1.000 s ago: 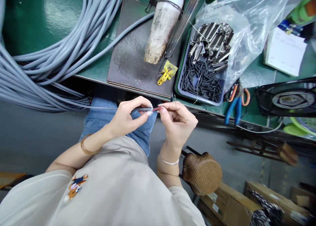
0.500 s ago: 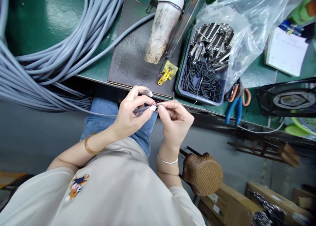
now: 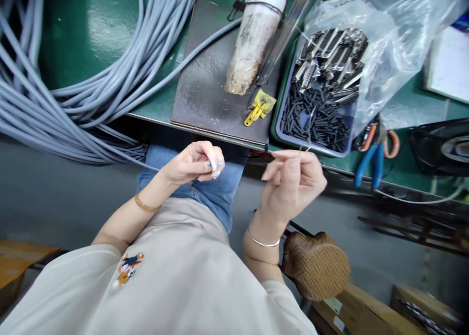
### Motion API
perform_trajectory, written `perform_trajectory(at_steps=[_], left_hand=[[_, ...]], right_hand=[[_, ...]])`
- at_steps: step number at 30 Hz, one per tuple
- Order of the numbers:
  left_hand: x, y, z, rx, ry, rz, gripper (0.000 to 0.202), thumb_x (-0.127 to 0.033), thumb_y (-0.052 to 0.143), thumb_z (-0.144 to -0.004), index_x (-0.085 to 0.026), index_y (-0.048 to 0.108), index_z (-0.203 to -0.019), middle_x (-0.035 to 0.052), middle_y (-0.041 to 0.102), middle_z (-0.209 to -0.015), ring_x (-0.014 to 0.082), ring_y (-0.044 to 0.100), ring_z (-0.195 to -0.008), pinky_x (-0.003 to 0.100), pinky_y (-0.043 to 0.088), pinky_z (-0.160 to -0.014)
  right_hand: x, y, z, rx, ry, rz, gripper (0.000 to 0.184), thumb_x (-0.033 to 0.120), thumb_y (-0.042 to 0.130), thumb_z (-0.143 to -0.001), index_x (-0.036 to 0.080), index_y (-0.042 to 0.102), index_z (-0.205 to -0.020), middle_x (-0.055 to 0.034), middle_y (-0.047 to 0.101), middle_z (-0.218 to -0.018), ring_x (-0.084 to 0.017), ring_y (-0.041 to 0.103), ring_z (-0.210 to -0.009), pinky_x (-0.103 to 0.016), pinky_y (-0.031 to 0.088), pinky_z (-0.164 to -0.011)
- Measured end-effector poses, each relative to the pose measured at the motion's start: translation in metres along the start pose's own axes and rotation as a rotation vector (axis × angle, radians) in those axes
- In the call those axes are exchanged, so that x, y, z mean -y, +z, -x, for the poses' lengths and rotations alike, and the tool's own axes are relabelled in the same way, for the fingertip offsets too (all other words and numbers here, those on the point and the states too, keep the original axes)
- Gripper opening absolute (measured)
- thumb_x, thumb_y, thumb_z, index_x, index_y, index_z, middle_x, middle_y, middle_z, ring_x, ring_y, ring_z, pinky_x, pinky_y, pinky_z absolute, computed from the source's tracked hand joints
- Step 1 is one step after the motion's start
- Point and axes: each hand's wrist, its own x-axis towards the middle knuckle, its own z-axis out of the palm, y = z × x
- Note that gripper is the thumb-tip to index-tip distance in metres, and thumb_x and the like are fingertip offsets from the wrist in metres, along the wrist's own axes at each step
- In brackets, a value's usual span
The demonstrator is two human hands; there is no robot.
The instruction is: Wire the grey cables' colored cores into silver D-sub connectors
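Observation:
My left hand [image 3: 194,163] is curled closed over my lap, gripping the end of a thin grey cable [image 3: 120,152] that runs left to the big cable bundle. My right hand [image 3: 293,178] is raised just below the table edge, blurred by motion, fingers pinched together near a thin wire end that I cannot make out clearly. Right above it sits a blue tray [image 3: 278,130] of small black tubes and metal connectors. The two hands are apart.
Grey cables [image 3: 73,81] coil over the green table [image 3: 91,22] at left. A dark metal plate [image 3: 205,91] carries a stained white cone [image 3: 252,42] and a yellow clip [image 3: 256,111]. Blue-handled pliers [image 3: 370,159] lie right. A clear plastic bag [image 3: 395,42] covers the tray. A woven stool [image 3: 317,264] stands below.
The hands, pinched together on the cable end with red wires before, have separated. My right hand moved right toward the tray; my left closed round the cable. The view shifted a little.

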Motion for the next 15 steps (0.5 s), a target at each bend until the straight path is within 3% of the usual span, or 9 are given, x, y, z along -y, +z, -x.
perform_trajectory(at_steps=[5,9,15], left_hand=[[0.009,-0.025,0.006,0.113,-0.035,-0.023,0.059,-0.063,0.086,-0.062,-0.02,0.049,-0.049,0.0031,0.056,-0.053,0.0115,0.05,-0.037,0.025,0.037,-0.031],[0.009,-0.027,0.007,0.077,-0.083,-0.074,0.062,-0.069,0.086,-0.058,-0.02,0.049,-0.047,0.003,0.055,-0.051,0.0136,0.053,-0.039,0.027,0.041,-0.033],[0.015,-0.033,0.009,0.064,-0.068,-0.109,0.064,-0.072,0.084,-0.058,-0.02,0.047,-0.051,0.0036,0.055,-0.055,0.0132,0.054,-0.043,0.028,0.043,-0.036]], right_hand=[[0.01,0.001,0.009,0.018,-0.134,-0.011,0.019,0.042,0.066,-0.095,0.029,0.079,-0.093,0.0044,0.061,-0.055,-0.01,0.05,-0.039,-0.027,0.033,-0.04],[0.012,-0.001,0.013,0.118,-0.191,0.076,0.019,0.042,0.064,-0.096,0.031,0.08,-0.098,0.001,0.067,-0.06,-0.013,0.054,-0.042,-0.03,0.036,-0.041],[0.016,-0.002,0.015,0.237,-0.251,0.083,0.016,0.03,0.065,-0.097,0.03,0.079,-0.102,0.0023,0.069,-0.063,-0.011,0.054,-0.047,-0.028,0.038,-0.044]])
